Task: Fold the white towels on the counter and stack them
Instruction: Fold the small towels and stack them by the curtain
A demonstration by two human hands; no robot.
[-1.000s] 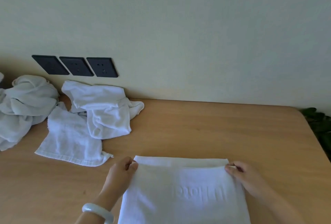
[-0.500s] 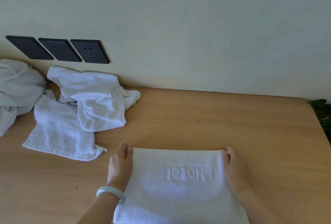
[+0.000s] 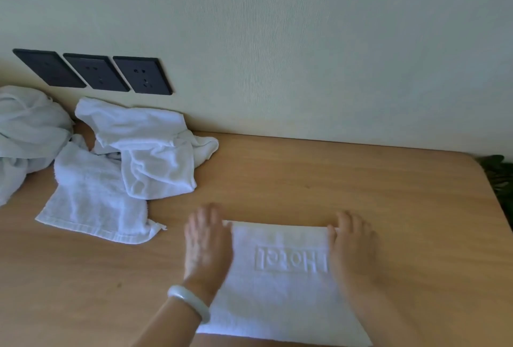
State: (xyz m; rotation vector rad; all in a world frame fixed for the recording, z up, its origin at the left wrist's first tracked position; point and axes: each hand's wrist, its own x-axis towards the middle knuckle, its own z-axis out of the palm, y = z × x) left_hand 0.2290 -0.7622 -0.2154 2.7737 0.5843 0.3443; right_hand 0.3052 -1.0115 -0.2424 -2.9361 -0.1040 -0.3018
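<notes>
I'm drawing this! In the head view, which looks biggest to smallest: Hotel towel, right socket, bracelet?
Largest: Hotel towel.
Then right socket.
Smallest: bracelet, but those two look close and the bracelet is nearer, so unsure.

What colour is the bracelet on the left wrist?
The bracelet is a pale, milky green-white, seen best in the head view.

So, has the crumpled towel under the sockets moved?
No. The crumpled towel lies just below the wall sockets, same as before; only the camera shifted.

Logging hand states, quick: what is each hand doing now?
Left hand: open, flat on the folded towel.
Right hand: open, flat on its right edge.
</notes>
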